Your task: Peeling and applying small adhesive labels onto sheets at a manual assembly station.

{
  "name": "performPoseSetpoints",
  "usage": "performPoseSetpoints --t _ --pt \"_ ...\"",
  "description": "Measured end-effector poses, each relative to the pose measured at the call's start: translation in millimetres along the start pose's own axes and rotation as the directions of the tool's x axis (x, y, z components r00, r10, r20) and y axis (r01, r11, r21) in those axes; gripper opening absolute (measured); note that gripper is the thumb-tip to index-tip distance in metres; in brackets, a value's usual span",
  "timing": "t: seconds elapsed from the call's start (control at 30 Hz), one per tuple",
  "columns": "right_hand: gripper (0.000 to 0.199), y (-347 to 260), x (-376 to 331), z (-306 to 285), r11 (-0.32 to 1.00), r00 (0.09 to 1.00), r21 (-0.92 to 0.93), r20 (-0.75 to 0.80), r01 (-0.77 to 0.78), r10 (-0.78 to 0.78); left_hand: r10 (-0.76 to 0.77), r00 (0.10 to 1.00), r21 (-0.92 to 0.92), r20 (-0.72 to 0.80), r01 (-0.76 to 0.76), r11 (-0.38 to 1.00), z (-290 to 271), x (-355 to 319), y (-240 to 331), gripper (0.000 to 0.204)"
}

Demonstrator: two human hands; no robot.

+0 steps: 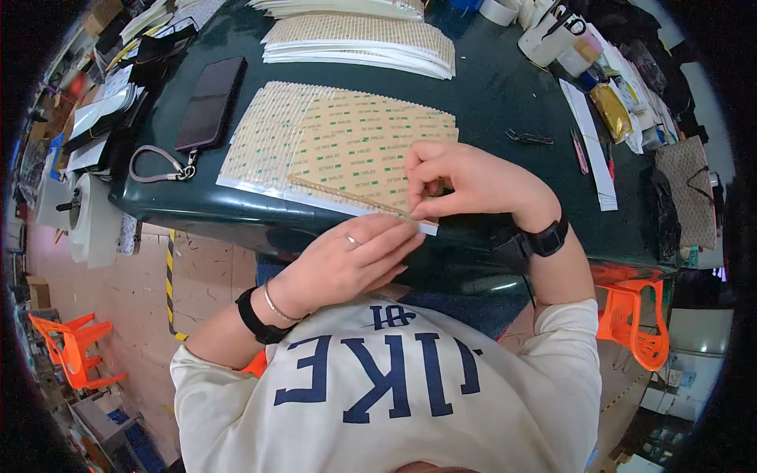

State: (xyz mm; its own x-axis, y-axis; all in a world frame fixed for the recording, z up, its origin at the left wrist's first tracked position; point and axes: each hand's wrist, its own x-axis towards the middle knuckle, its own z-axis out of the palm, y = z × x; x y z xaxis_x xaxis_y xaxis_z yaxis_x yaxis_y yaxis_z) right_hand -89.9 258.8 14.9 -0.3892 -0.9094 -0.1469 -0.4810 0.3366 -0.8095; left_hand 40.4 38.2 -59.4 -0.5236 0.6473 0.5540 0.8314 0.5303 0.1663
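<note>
A tan adhesive-backed sheet (355, 138) with small green marks lies near the table's front edge. Its left part is divided into narrow strips, and a white border shows along the near side. A narrow tan strip (339, 193) runs slantwise along that border toward my hands. My left hand (347, 260), with a ring on one finger, grips the sheet's near right corner, its fingers close together; the thumb is mostly hidden. Just above, my right hand (473, 185) pinches at the strip's end with thumb and forefinger, the other fingers curled. The fingertips of both hands nearly meet.
Stacks of similar sheets (359, 47) stand at the back. To the left lies a dark phone (210, 102) with a wrist strap (154, 164). On the right are black nippers (528, 138), tweezers (579, 150), a white strip (591, 146) and a yellow packet (611, 112).
</note>
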Motion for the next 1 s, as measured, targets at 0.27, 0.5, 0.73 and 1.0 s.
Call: performPoseSetpoints --t 0.27,0.5,0.73,1.0 --pt "0.01 4.3 0.5 1.7 1.0 0.998 0.024 -0.06 -0.004 0.005 -0.005 0.999 -0.079 0.049 0.009 0.997 1.4 4.7 3.1 0.057" --pt "0.011 9.7 -0.4 0.7 1.0 0.997 -0.003 -0.074 0.029 -0.029 -0.003 1.0 -0.036 0.011 0.004 0.999 3.5 4.4 3.1 0.054" --pt "0.013 9.6 -2.6 -8.2 1.0 0.995 -0.013 -0.099 -0.005 0.003 -0.066 0.998 -0.091 0.016 0.067 0.994 0.7 5.5 6.1 0.055" --pt "0.01 5.9 -13.0 -6.9 0.998 0.998 -0.031 0.047 0.054 -0.052 -0.123 0.992 -0.089 0.006 0.123 0.988 -2.8 8.2 8.5 0.058"
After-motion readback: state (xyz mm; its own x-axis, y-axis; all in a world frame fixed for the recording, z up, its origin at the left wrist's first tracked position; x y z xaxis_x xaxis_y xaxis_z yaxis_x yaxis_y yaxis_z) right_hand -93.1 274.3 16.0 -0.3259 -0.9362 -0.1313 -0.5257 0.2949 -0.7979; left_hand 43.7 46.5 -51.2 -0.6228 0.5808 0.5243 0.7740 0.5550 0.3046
